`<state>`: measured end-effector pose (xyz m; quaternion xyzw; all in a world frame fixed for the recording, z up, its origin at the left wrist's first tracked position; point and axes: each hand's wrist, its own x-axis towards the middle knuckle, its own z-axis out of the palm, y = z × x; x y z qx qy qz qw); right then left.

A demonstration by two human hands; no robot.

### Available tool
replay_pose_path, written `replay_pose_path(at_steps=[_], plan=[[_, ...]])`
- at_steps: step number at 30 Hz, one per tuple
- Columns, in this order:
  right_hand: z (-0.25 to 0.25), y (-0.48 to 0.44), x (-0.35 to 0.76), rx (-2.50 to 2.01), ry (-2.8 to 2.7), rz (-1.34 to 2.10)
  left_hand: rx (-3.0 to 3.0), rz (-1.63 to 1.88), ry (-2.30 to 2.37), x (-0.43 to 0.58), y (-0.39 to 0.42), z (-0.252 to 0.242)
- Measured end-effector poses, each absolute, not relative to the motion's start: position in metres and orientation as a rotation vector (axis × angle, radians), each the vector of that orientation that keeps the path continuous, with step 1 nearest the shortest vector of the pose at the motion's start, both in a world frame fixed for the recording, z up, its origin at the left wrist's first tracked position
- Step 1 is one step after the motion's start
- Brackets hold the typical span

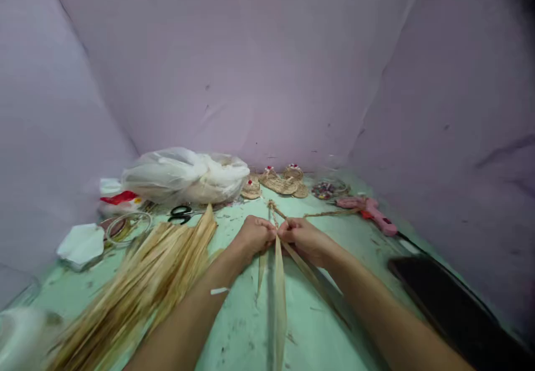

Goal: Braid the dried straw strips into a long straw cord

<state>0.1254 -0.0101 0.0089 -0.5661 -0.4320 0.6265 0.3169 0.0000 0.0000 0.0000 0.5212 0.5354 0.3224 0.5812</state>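
My left hand [257,233] and my right hand [301,238] meet near the middle of the green table, both with fingers pinched together. Between them runs a thin braid [273,213] of dried plant strips, its knotted end lying away from me. Long loose strips [280,298] trail from the pinch toward me, one slanting to the right under my right forearm. Left of my left arm lies a large bundle of dried husk-like strips [137,282]. A finished length of braided cord [330,213] stretches right from behind my right hand.
Behind are a white plastic bag [184,176], woven slippers [284,182] and a pile of beads [328,189]. Scissors [180,214] and a clear ring-shaped roll [127,229] sit left. To the right lie a pink glue gun [374,212] and a dark flat object [451,304].
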Motion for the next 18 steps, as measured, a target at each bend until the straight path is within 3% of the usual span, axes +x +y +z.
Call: replay_pose_path(at_steps=[5,11,18], plan=[[0.012,-0.011,0.125,-1.493,-1.169,1.708,1.369,0.725,1.224,-0.002,0.002,-0.006],[-0.005,-0.002,0.130,-1.672,-1.374,1.418,1.912,0.564,1.264,-0.007,0.002,-0.004],[-0.005,-0.006,0.127,-1.614,-1.410,1.397,1.917,0.252,1.807,-0.011,0.002,0.024]])
